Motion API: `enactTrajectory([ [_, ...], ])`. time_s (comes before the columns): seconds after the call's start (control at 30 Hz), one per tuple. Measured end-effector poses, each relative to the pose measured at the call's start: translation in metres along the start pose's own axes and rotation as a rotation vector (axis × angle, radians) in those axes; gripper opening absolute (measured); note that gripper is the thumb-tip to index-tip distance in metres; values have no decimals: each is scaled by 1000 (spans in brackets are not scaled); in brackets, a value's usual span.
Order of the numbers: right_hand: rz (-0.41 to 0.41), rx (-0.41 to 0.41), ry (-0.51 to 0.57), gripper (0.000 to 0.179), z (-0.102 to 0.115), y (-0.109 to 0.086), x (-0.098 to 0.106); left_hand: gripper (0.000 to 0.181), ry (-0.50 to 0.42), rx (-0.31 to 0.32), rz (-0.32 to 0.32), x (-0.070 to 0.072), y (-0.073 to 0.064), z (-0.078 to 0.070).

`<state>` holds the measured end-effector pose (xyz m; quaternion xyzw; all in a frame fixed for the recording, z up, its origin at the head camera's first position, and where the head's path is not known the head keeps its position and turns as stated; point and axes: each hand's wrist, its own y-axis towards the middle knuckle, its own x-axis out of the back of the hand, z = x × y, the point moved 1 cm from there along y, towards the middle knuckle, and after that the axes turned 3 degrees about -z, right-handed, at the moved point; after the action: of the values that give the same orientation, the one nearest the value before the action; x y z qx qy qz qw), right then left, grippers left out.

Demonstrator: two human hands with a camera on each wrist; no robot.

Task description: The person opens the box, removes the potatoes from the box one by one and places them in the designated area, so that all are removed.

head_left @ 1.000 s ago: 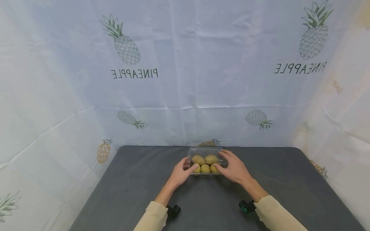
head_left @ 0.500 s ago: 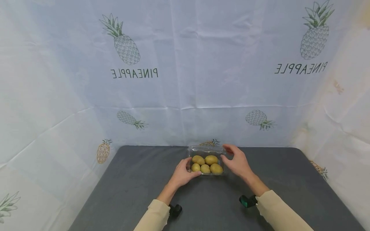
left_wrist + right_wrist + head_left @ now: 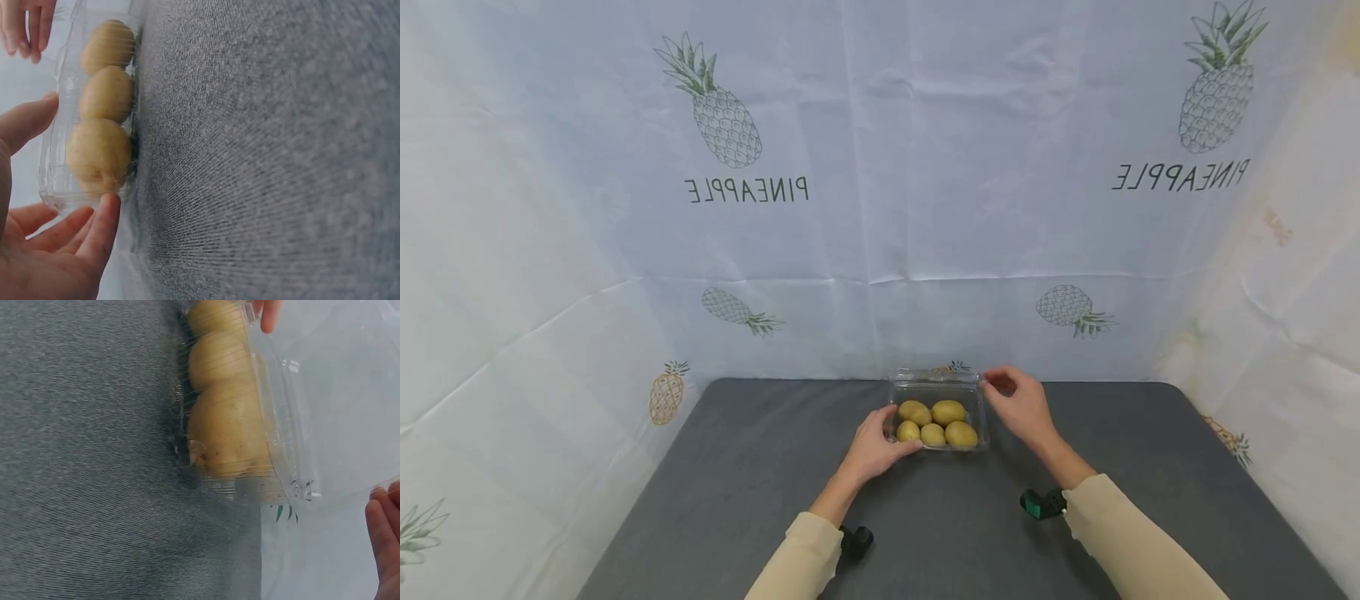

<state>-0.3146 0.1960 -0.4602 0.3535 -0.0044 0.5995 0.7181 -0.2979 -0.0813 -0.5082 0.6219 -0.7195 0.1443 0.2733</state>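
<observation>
Lid of the clear box stands higher and tipped further back in the head view than a second ago, and the right hand has moved up to its edge. Near the far edge of the counter, the box holds five yellow fruits, which seem within reach from above. The left wrist view shows the left hand bracing one end, its grip closed round the corner, thumb at the rim. In the right wrist view, the other grip appears to pinch the raised lid's edge.
</observation>
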Motion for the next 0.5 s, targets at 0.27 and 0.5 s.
enactTrajectory([
  [0.27,-6,-69,-3,22,-3,12,-1,82,-37,14,7,-1,0,1],
  [0.5,1,-120,52,29,-7,21,-3,81,-26,19,5,0,1,0],
])
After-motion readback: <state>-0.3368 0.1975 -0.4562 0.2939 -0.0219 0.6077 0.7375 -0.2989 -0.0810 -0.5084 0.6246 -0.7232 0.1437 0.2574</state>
